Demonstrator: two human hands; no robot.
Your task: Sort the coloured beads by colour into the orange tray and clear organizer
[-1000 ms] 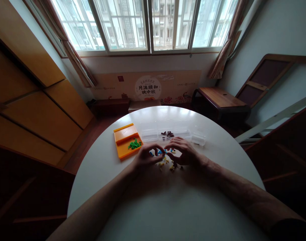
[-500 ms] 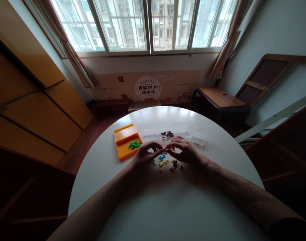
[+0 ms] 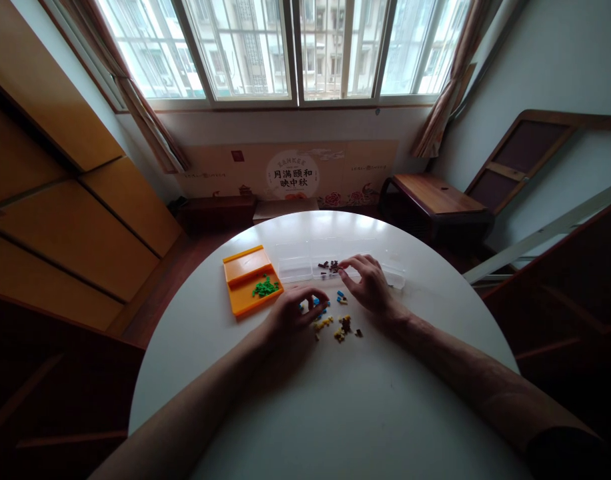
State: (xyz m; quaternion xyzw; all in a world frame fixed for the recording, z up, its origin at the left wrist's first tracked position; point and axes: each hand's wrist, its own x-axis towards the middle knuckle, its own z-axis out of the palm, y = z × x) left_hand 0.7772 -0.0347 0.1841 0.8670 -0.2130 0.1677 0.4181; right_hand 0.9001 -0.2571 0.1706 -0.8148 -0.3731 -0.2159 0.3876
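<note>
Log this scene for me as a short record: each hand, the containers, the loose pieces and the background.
Left hand: over the table, beside blue pieces; grip unclear
Right hand: at the right edge of the dark pieces; too small to tell if one is held
Clear box: contains the dark pieces
Orange tray: left of the clear box; contains green pieces
Loose on table: blue, yellow and brown pieces
Background: window

Looks like a room at home
Pink curtains (image 3: 432,133) hang by a big window (image 3: 245,57), near a wooden cupboard (image 3: 60,220) and round white table (image 3: 335,413).
</note>
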